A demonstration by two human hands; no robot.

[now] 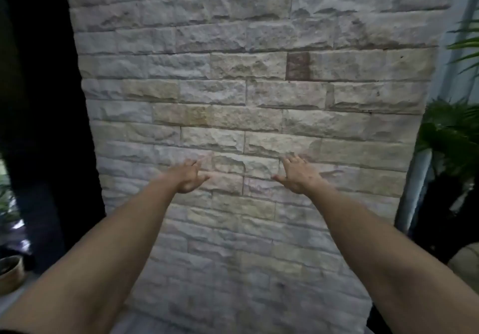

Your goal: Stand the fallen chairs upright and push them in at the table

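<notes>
Both my hands reach toward a stone wall (259, 87).
My left hand (188, 177) and right hand (298, 175) are spread, fingers apart, holding nothing; plants (451, 136) stand far right.

Hardly any supporting surface visible. Pale ledge (15, 297) at lower left of frame carries a round tan pot (11, 272), partly cut by frame edge. Lower right: pale rounded surface (466, 263) below dark foliage, unclear what.

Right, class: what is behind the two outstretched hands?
A rough stone block wall fills the view behind the left hand and right hand. The hands and forearms cover parts of it. No chairs or table show.
</notes>
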